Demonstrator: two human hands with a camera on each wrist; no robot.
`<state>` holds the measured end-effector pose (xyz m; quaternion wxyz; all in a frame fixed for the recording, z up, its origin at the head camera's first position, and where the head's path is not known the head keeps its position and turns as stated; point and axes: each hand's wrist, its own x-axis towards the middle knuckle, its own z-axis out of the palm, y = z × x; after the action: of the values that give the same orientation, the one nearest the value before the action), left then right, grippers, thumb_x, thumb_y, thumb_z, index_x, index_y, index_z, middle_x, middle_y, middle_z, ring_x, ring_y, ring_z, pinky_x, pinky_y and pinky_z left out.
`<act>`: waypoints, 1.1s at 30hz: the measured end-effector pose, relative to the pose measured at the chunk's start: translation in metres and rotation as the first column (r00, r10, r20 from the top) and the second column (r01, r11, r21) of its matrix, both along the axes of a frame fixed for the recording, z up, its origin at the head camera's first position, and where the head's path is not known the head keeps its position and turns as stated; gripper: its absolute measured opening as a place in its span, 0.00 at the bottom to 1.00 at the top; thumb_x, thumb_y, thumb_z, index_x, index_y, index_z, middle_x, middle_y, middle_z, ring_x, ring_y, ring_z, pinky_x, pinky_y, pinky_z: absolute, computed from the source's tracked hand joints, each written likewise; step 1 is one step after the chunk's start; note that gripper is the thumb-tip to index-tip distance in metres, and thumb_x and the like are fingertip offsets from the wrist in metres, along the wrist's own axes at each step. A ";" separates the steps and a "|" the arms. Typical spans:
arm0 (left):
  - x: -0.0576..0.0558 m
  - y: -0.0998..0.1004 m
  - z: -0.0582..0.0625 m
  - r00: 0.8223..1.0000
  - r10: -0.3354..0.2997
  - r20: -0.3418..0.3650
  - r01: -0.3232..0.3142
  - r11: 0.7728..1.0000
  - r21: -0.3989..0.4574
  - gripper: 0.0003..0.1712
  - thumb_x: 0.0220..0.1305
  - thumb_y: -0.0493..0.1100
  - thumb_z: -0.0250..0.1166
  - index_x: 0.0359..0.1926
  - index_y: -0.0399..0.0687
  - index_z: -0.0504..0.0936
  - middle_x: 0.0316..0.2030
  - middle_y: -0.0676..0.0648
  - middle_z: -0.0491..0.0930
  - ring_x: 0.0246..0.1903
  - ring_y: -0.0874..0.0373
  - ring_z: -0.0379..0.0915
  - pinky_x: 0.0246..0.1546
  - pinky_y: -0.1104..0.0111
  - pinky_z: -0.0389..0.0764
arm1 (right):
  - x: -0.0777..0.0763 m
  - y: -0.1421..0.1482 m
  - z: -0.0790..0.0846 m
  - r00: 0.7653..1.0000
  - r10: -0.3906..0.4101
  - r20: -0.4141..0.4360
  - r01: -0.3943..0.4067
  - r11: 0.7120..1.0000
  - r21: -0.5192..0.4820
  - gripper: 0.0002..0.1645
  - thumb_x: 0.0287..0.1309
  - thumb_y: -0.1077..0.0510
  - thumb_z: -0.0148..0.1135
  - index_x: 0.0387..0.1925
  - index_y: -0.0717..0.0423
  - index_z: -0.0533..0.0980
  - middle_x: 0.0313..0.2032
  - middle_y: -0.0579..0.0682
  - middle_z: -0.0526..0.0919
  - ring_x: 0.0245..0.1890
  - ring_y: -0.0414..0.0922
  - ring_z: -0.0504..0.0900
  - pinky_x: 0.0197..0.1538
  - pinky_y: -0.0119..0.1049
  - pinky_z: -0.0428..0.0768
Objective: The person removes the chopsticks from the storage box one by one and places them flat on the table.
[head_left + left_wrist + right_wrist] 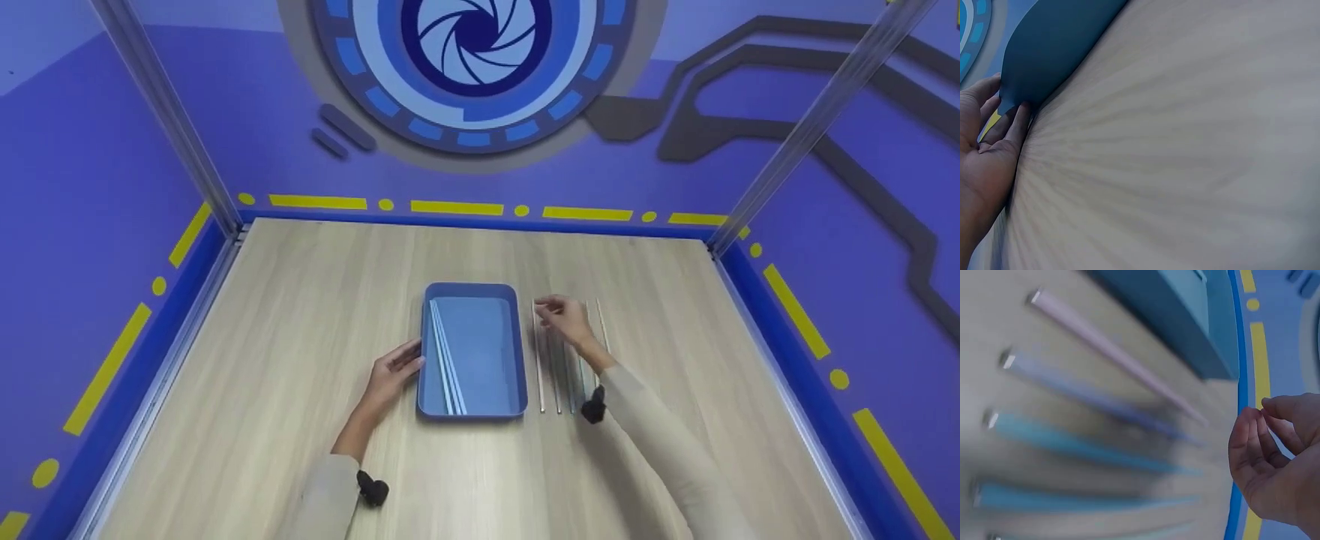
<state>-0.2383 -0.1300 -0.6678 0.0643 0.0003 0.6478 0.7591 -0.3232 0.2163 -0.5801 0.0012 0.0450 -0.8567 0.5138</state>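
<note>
A blue rectangular tray (487,352) lies on the table with slim pale chopsticks (448,360) along its left side. My left hand (394,373) touches the tray's left wall with its fingers, seen also in the left wrist view. To the right of the tray, several chopsticks lie side by side; the right wrist view shows a pink chopstick (1100,346), a purple chopstick (1089,398), a teal chopstick (1084,443) and a blue chopstick (1061,497). Over their far ends hovers my right hand (566,319), loosely bent, holding nothing visible.
The wooden table (300,300) has blue-purple walls (247,112) with yellow markings on its back and sides. Metal posts (172,120) stand at the back corners. A black wrist camera (373,489) is strapped to each sleeve.
</note>
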 end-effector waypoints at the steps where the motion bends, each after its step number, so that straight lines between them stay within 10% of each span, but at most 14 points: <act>1: 0.000 0.000 0.000 1.000 -0.005 -0.003 0.005 1.000 0.008 0.31 0.71 0.40 0.66 0.72 0.37 0.70 0.72 0.35 0.69 0.73 0.40 0.64 0.68 0.70 0.77 | -0.002 -0.010 0.000 0.999 0.032 0.005 -0.032 0.999 -0.018 0.14 0.66 0.69 0.60 0.50 0.73 0.81 0.38 0.71 0.86 0.33 0.57 0.87 0.33 0.38 0.91; 11: 0.000 -0.001 -0.002 1.000 -0.009 0.014 0.009 1.000 0.014 0.32 0.71 0.41 0.66 0.72 0.38 0.70 0.72 0.35 0.68 0.73 0.40 0.64 0.68 0.69 0.77 | -0.008 -0.088 -0.017 0.929 0.351 0.118 -0.357 0.933 0.037 0.21 0.65 0.71 0.57 0.58 0.76 0.76 0.44 0.70 0.86 0.38 0.55 0.88 0.39 0.35 0.91; 25: -0.002 -0.002 -0.003 0.999 -0.026 -0.019 0.027 1.000 0.010 0.32 0.71 0.40 0.65 0.72 0.35 0.69 0.72 0.34 0.68 0.73 0.40 0.64 0.66 0.72 0.78 | -0.001 -0.131 -0.036 0.886 0.406 0.224 -0.423 0.906 0.031 0.25 0.65 0.68 0.62 0.62 0.70 0.75 0.42 0.61 0.86 0.33 0.42 0.83 0.38 0.32 0.89; 33: -0.002 -0.003 -0.002 0.999 -0.054 -0.002 0.054 0.998 0.045 0.33 0.72 0.40 0.64 0.73 0.35 0.66 0.73 0.34 0.66 0.74 0.40 0.62 0.67 0.72 0.78 | -0.003 -0.138 -0.037 0.875 0.457 0.157 -0.481 0.854 0.199 0.26 0.64 0.66 0.66 0.62 0.70 0.76 0.48 0.63 0.86 0.40 0.45 0.82 0.42 0.35 0.88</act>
<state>-0.2406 -0.1330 -0.6701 0.0846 0.0194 0.6302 0.7716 -0.3258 0.0784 -0.6175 -0.1741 0.2258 -0.8726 0.3965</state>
